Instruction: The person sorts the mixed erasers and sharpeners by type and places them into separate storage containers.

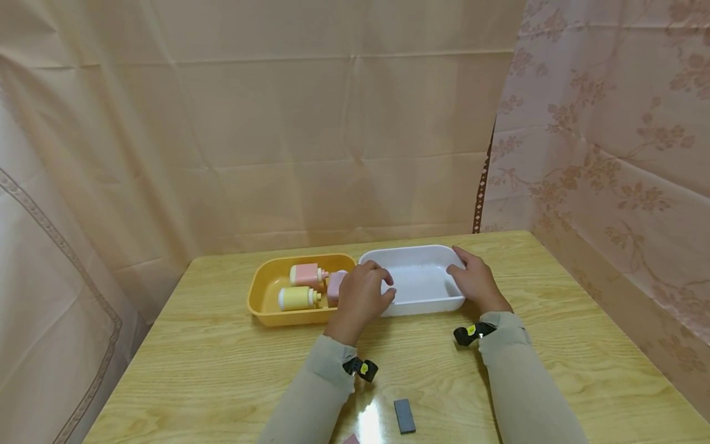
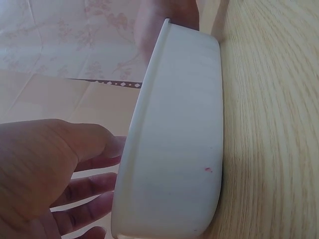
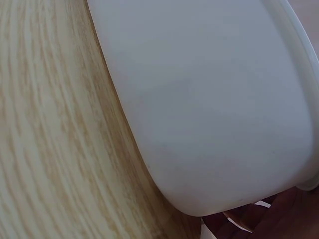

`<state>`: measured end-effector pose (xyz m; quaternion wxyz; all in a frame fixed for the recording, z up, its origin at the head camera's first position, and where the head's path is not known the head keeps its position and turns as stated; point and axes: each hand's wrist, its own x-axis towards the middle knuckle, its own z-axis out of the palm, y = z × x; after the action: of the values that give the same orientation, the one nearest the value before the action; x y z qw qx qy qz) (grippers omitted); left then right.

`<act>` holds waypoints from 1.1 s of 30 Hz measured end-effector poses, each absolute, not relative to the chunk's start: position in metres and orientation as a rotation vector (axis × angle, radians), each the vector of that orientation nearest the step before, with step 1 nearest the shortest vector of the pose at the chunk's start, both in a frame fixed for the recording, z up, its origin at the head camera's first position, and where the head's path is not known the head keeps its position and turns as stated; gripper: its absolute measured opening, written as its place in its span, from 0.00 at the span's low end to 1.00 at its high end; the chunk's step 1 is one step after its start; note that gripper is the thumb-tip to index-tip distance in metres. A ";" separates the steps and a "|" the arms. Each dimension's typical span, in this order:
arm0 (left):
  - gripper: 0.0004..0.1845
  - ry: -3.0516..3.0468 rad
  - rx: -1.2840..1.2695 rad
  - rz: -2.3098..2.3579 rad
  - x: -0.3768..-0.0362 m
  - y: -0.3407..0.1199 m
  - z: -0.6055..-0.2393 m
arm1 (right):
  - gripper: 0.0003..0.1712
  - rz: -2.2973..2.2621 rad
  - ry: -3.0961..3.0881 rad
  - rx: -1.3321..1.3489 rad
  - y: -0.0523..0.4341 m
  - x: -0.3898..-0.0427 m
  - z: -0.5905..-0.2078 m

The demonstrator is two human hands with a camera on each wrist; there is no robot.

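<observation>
A white tray [image 1: 418,277] lies on the table, its inside bare. At its right end my right hand [image 1: 478,280] grips the wall, thumb over the rim and fingers outside; the right wrist view shows those fingers [image 3: 279,219] under the tray's corner. Over the tray's left end hovers my left hand [image 1: 363,293], thumb and fingers loosely curved with a gap between them. In the left wrist view the left fingers [image 2: 84,191] appear beside the rim of the tray [image 2: 174,134], holding nothing.
Left of the white tray stands a yellow tray [image 1: 269,317]. In it lie a pink bottle [image 1: 305,273], a yellow bottle [image 1: 298,298] and a light purple item [image 1: 335,287], partly behind my left hand. A dark grey block [image 1: 405,416] and a pink piece [image 1: 351,439] are near the front.
</observation>
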<state>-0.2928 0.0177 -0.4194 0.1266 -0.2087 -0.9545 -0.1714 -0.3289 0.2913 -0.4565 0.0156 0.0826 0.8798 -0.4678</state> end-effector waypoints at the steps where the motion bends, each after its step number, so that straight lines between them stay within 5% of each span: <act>1: 0.08 -2.777 -0.609 -0.502 -0.293 0.017 -0.419 | 0.39 -1.450 2.745 0.252 0.291 -0.329 -0.456; 33: 0.08 -2.777 -0.718 -0.376 -0.281 0.018 -0.408 | 0.40 -1.468 2.746 0.234 0.293 -0.330 -0.457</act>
<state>-0.2806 0.0182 -0.4080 0.1241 -0.2463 -0.9525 -0.1291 -0.3299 0.2926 -0.4569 0.0094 0.0750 0.8793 -0.4701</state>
